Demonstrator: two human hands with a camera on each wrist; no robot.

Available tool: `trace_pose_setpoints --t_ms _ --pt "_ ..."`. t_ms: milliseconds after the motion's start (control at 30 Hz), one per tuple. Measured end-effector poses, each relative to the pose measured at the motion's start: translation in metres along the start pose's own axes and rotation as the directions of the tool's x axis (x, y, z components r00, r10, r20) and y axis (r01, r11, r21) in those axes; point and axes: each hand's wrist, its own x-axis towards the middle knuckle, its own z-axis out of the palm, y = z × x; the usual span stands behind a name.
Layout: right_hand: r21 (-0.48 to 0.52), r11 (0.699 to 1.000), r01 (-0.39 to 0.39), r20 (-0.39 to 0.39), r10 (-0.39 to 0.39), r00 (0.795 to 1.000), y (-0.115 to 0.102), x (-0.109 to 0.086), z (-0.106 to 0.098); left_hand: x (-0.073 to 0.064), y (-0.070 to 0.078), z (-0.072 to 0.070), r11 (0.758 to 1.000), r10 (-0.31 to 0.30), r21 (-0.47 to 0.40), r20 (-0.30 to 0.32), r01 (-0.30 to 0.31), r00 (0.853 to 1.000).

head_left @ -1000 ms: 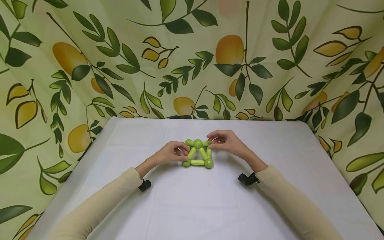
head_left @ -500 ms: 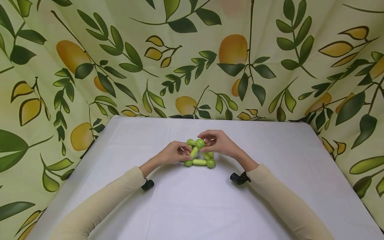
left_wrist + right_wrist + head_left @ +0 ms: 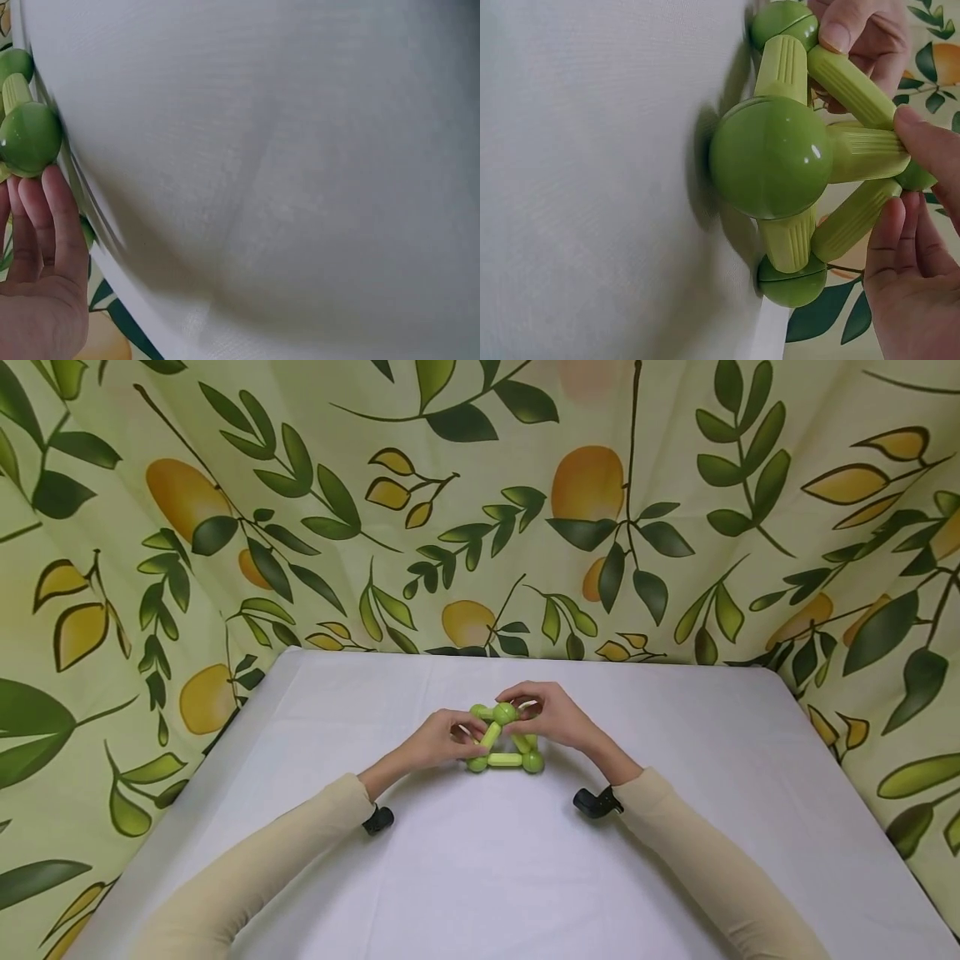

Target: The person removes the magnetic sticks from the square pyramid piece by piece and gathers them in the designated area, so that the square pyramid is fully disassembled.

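Observation:
A green ball-and-rod construction toy [image 3: 505,760] stands in the middle of the white table, its round green balls joined by ribbed light-green rods. My left hand [image 3: 441,739] grips its left side, with the thumb by the lower left ball. In the left wrist view, the fingers of that left hand [image 3: 49,247] reach up to a green ball [image 3: 31,139]. My right hand [image 3: 550,717] pinches the toy near its top ball [image 3: 505,713]. The right wrist view shows the thumb and fingers of the right hand [image 3: 915,300] about the meeting rods, partly hiding the ball there.
White cloth covers the table [image 3: 480,868]. Behind it and at the sides hangs a curtain [image 3: 480,552] with printed leaves and orange fruit. A black wrist device [image 3: 597,802] sits below the right wrist, another black device [image 3: 378,820] below the left.
My right hand has moved left from the toy's back right ball to beside its top ball. The left hand keeps its grip on the left side. The whole view has shifted slightly.

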Motion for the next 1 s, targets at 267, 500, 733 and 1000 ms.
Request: trace_pose_setpoints --t_ms 267,500,733,1000 --pt "-0.013 1.000 -0.017 0.002 0.017 1.000 0.004 0.008 -0.002 0.008 -0.005 -0.006 1.000 -0.005 -0.009 -0.001 0.005 1.000" --pt "-0.049 0.999 -0.012 -0.002 0.012 1.000 0.006 0.012 -0.005 0.013 -0.009 -0.007 1.000 0.003 -0.016 -0.009 -0.004 1.000" --pt "-0.145 0.989 -0.004 0.008 0.005 1.000 0.002 0.015 -0.008 0.015 -0.009 -0.005 0.999 -0.032 -0.006 -0.012 0.032 0.999" --pt "-0.210 0.978 -0.009 0.041 0.018 0.999 -0.001 0.019 -0.009 0.014 -0.007 -0.005 0.999 -0.039 -0.007 -0.018 0.039 0.999"
